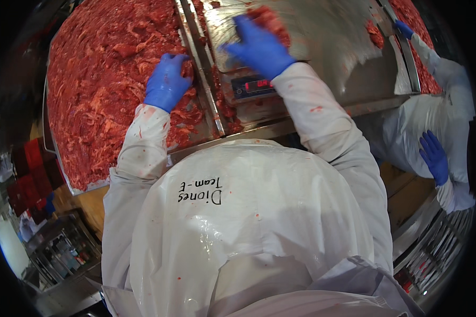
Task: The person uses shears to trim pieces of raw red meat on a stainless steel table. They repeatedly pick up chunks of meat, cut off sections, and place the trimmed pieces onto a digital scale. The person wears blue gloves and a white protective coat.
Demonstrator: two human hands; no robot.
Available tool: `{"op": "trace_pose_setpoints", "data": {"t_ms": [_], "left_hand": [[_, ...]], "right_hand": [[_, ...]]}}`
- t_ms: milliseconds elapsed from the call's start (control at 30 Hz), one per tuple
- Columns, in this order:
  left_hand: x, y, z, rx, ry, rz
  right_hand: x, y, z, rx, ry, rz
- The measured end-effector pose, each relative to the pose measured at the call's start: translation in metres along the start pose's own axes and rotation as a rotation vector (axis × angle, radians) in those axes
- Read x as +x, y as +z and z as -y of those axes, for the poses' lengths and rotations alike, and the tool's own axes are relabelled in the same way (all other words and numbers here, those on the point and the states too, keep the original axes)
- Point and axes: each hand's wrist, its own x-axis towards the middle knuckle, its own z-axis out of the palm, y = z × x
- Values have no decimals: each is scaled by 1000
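Note:
My left hand (168, 83), in a blue glove, rests over the right side of a big heap of ground red meat (100, 79). Its thumb and forefinger stand apart, and I see nothing held between them. My right hand (260, 48), gloved the same way and slightly blurred, is above the metal plate of a weighing scale (222, 26). Thumb and fingers are spread. A lump of ground meat (274, 25) lies just beyond this hand, partly hidden by it. The scale's red-lit display (258, 86) shows beside my right wrist.
A metal divider (202, 68) separates the heap from the steel table (344, 68). A small meat piece (374, 35) lies farther right. At the right, a co-worker's gloved hand (404, 29) touches another tray's edge; their other hand (435, 157) hangs lower. Red crates (30, 179) stand at left.

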Motion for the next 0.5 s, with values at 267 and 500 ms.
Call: {"op": "trace_pose_setpoints", "data": {"t_ms": [267,500], "left_hand": [[-21,-4,57,-11,27,86],[32,-119,-44,-569,150,56]], "right_hand": [[-101,-32,-68,353,-13,-619],[-212,26,-78,218,238,-321]]}}
